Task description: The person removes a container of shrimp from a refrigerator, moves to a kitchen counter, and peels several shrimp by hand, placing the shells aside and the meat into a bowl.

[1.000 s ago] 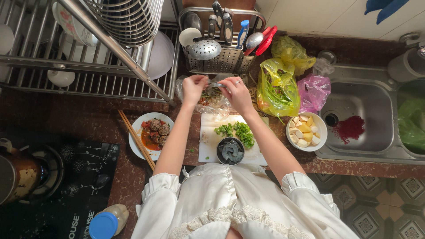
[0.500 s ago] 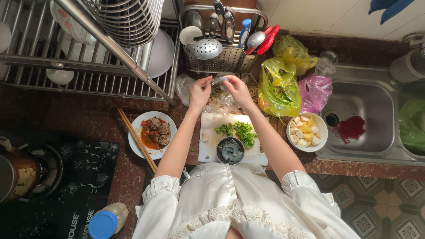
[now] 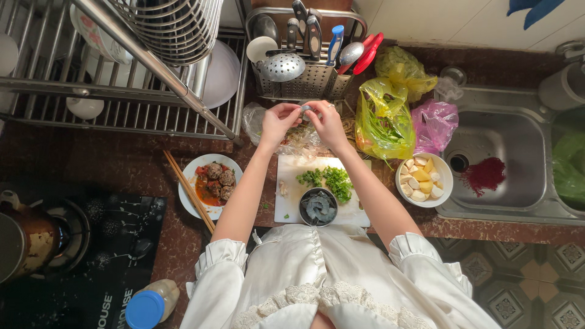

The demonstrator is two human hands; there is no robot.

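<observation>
Hands (image 3: 304, 119) raised, small grey piece (image 3: 306, 109) between fingertips

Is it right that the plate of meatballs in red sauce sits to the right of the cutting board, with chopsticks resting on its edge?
Not quite. The head view shows the plate of meatballs to the left of the cutting board, not the right. The chopsticks do rest on its edge.

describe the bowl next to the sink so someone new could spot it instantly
Start at the steel sink on the right of the dark counter; just off its left rim sits a round white bowl heaped with pale yellow and cream chunks. The small dark bowl on the white cutting board holds grey pieces, and the plate holds meatballs in red sauce.
</observation>
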